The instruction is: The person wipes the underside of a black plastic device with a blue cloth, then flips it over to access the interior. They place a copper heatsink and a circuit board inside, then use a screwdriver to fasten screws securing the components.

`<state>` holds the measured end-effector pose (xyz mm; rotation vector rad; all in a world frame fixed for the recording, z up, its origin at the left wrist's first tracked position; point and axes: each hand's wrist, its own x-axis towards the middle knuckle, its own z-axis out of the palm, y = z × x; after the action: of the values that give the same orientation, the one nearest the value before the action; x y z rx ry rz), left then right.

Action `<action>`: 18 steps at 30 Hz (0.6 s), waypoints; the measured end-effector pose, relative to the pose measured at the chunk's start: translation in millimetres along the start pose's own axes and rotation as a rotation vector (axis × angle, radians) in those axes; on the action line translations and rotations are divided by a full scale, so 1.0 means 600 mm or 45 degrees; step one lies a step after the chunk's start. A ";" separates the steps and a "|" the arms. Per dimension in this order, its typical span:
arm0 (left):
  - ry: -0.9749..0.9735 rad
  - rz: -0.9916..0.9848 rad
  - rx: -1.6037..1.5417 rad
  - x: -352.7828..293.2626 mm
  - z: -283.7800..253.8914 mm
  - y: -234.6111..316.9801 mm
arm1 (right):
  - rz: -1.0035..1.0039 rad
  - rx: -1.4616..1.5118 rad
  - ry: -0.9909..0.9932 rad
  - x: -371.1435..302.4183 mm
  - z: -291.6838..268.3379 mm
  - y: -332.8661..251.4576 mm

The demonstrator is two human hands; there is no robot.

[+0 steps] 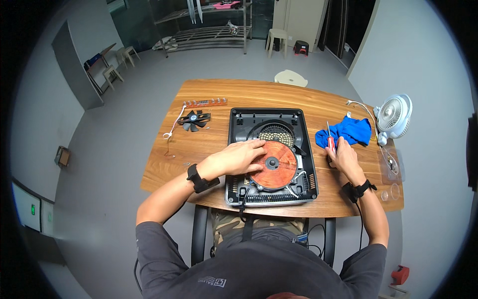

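An opened induction cooker [308,164] lies on the table in front of me, its black shell showing a round vent grille [276,132]. Inside it sits a flat, reddish copper coil [279,172] with a dark centre. My left hand [249,155] reaches over the shell from the left, its fingers stretched out on the coil's upper left part. To the right of the cooker, my right hand [343,155] is closed round a screwdriver [331,143] with a red handle, its shaft pointing away from me. A blue cloth [351,129] lies just beyond that hand.
At the table's far left are a black cooling fan [194,119] and an orange-red circuit board [206,103] with a white cable. A small white desk fan [394,113] stands at the right edge, near a clear plastic tray [396,167]. Behind the table is a stool [291,78].
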<state>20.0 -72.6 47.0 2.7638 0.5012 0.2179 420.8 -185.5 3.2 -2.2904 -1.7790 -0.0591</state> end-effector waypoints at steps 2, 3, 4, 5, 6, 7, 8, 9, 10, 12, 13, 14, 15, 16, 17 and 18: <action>-0.017 -0.008 -0.020 -0.005 -0.012 -0.006 | -0.042 -0.020 0.048 -0.002 -0.017 -0.016; 0.002 -0.014 0.006 -0.011 -0.017 -0.012 | -0.124 0.011 0.158 -0.003 -0.021 -0.025; 0.080 0.006 0.039 -0.016 -0.013 -0.025 | -0.137 0.049 0.062 -0.002 -0.032 -0.037; 0.110 -0.027 0.037 -0.020 -0.018 -0.033 | -0.146 0.087 -0.034 0.002 -0.046 -0.049; 0.140 -0.060 0.034 -0.025 -0.025 -0.040 | -0.155 0.124 -0.130 0.004 -0.058 -0.063; 0.138 -0.132 0.053 -0.030 -0.039 -0.042 | -0.178 0.127 -0.151 0.002 -0.066 -0.082; 0.188 -0.184 0.036 -0.035 -0.041 -0.056 | -0.224 0.127 -0.191 0.004 -0.066 -0.094; 0.203 -0.244 0.052 -0.042 -0.044 -0.071 | -0.269 0.128 -0.231 0.007 -0.066 -0.104; 0.219 -0.306 0.069 -0.051 -0.048 -0.086 | -0.315 0.127 -0.272 0.011 -0.065 -0.111; 0.277 -0.357 0.134 -0.072 -0.057 -0.115 | -0.384 0.228 -0.269 0.018 -0.056 -0.124; 0.271 -0.405 0.137 -0.082 -0.062 -0.127 | -0.427 0.274 -0.305 0.021 -0.060 -0.138; 0.265 -0.452 0.141 -0.090 -0.067 -0.138 | -0.469 0.319 -0.341 0.026 -0.062 -0.147; 0.194 -0.578 0.166 -0.099 -0.072 -0.147 | -0.533 0.332 -0.396 0.031 -0.053 -0.148; 0.197 -0.610 0.201 -0.114 -0.074 -0.160 | -0.571 0.357 -0.412 0.033 -0.047 -0.154; 0.201 -0.630 0.199 -0.128 -0.071 -0.178 | -0.597 0.337 -0.414 0.033 -0.048 -0.162; 0.205 -0.650 0.198 -0.141 -0.069 -0.194 | -0.625 0.318 -0.416 0.034 -0.049 -0.169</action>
<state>-103.5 11.6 38.9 2.6607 1.2861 0.2864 332.4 -149.2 52.0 -1.7236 -2.3214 0.4485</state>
